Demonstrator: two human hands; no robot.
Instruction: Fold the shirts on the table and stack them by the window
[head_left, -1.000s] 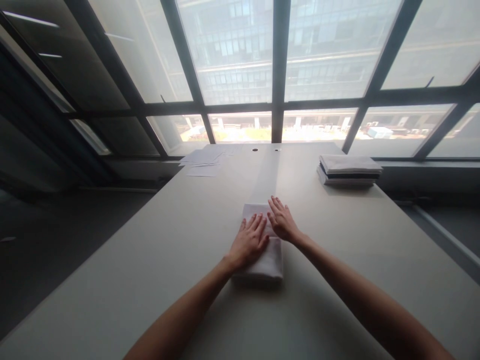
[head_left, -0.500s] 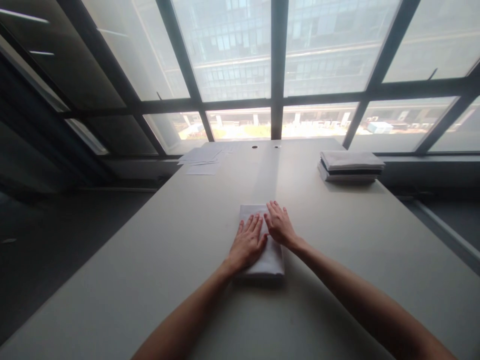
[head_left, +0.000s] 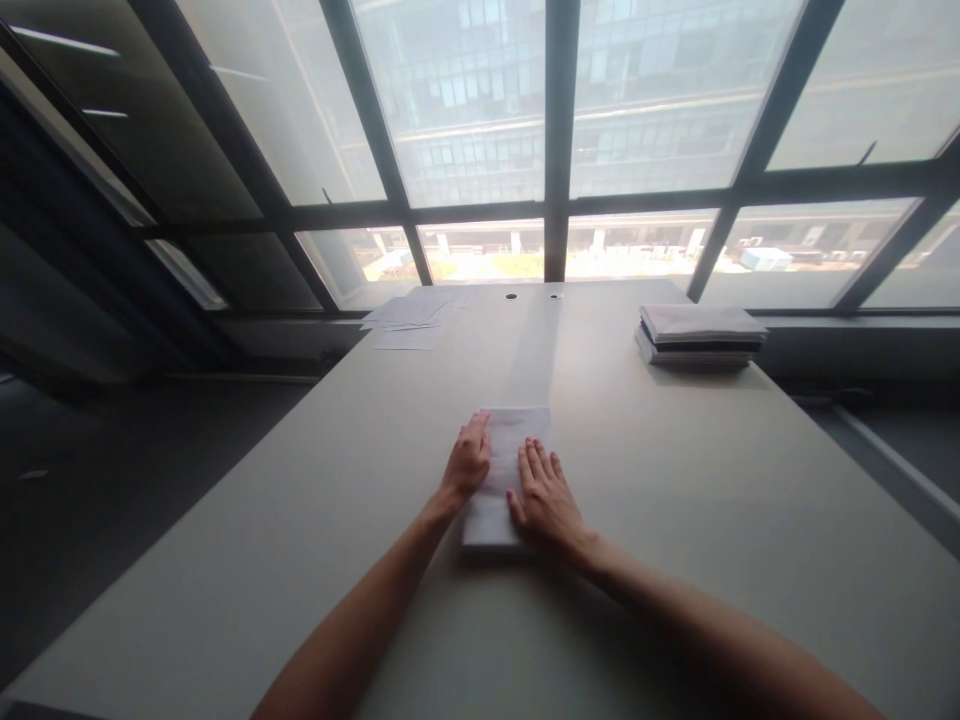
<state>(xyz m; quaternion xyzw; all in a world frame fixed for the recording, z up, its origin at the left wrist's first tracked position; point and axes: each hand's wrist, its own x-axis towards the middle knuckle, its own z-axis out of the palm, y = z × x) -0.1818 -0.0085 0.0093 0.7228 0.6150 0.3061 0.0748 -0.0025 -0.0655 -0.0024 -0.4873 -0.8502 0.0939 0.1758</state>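
Note:
A folded white cloth (head_left: 504, 460) lies in the middle of the long pale table (head_left: 675, 480). My left hand (head_left: 468, 464) is at the cloth's left edge, its fingers curled over that edge. My right hand (head_left: 546, 498) lies flat on the right half of the cloth, fingers stretched out and pointing away from me.
A stack of folded cloths (head_left: 699, 335), light and dark layers, sits at the far right of the table. Loose white sheets (head_left: 409, 318) lie at the far left corner. Two small round holes (head_left: 532, 296) mark the table's far edge, under a wall of large windows.
My left hand has slid from the top of the cloth to its left edge and curled there. My right hand has drawn back toward me, staying flat on the cloth.

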